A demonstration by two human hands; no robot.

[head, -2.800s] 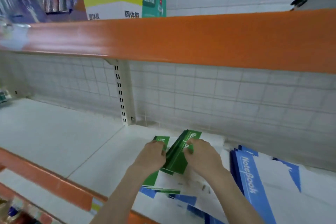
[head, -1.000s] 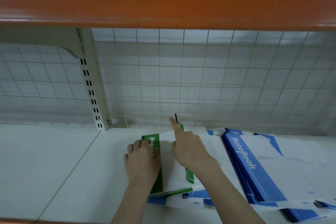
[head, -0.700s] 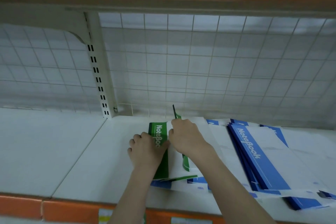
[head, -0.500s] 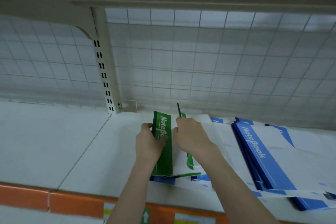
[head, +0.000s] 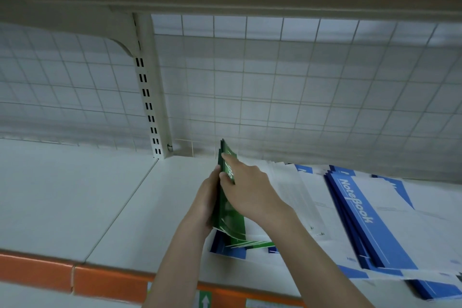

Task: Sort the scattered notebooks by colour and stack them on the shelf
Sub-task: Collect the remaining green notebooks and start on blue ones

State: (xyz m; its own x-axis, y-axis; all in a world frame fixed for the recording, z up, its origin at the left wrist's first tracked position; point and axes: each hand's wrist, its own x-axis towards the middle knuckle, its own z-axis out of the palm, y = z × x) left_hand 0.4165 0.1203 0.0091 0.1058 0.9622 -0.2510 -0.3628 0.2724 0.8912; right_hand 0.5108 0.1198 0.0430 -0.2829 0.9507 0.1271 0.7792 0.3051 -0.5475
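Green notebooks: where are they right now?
Head view, centre: the green notebooks stand on edge between the left hand and right hand, left of the blue notebooks.

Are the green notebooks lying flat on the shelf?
No, the green notebooks stand up on edge, squeezed between the left hand and the right hand.

Left hand [head: 208,199] is mostly hidden behind the green notebooks [head: 228,210], so you can't really see how its fingers sit. The print on their cover is blocked by the right hand [head: 246,189]. Blue stack [head: 375,222] runs off the right edge, and the small text on the white sheets [head: 295,197] is too tiny to read.
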